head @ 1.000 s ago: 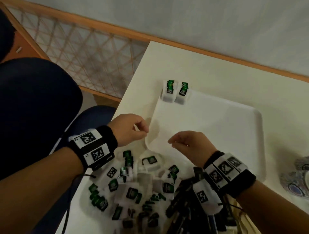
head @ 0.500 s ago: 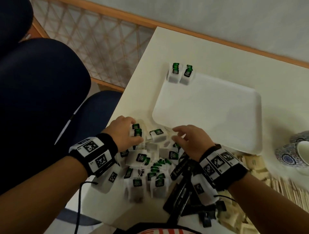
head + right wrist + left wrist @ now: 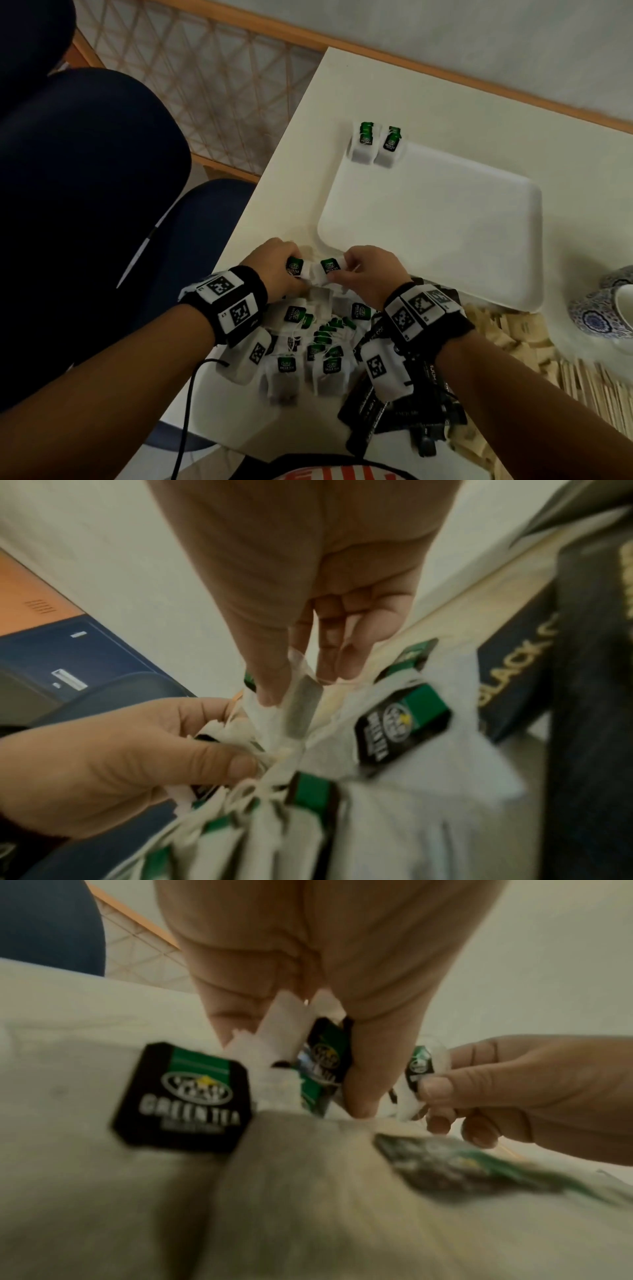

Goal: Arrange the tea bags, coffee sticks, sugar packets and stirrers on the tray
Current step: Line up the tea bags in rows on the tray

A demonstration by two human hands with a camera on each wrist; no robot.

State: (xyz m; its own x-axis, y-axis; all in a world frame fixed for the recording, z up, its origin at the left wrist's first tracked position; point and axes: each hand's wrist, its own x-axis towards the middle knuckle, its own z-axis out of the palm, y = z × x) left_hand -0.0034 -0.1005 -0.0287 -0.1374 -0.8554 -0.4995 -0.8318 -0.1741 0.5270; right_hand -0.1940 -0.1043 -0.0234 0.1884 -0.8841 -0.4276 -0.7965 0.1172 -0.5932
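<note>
- A second ago both hands hung empty-looking over the near corner of the tray (image 3: 479,274); half a second ago they dropped onto the tea bags (image 3: 308,346) heaped at the near table edge. Now each hand has a catch.
- The left hand (image 3: 277,270) curls round a small bunch of bags; in the left wrist view its thumb and fingers (image 3: 369,1053) pinch white paper and a black-and-green tag between them.
- The right hand (image 3: 370,274) pinches one bag (image 3: 327,270) by its top; the right wrist view shows thumb and forefinger pressed together on the paper, the other fingers loose.
- The two catches sit side by side, touching or nearly so, just short of the tray's near rim and just above the heap.
- My reading: the picking step is under way again, and the carry to the tray comes next.
- Two stacks (image 3: 375,144) of bags already stand at the tray's far left corner; the rest of the tray is bare, so the task is at an early stage.
- Strings in the heap look tangled, so a lift may drag neighbours along.
- Coffee sticks (image 3: 404,404) lie dark under the right wrist; sugar packets (image 3: 503,329) and stirrers (image 3: 589,380) lie to the right, none of them on the tray.
- A patterned cup (image 3: 606,308) stands at the right edge.
</note>
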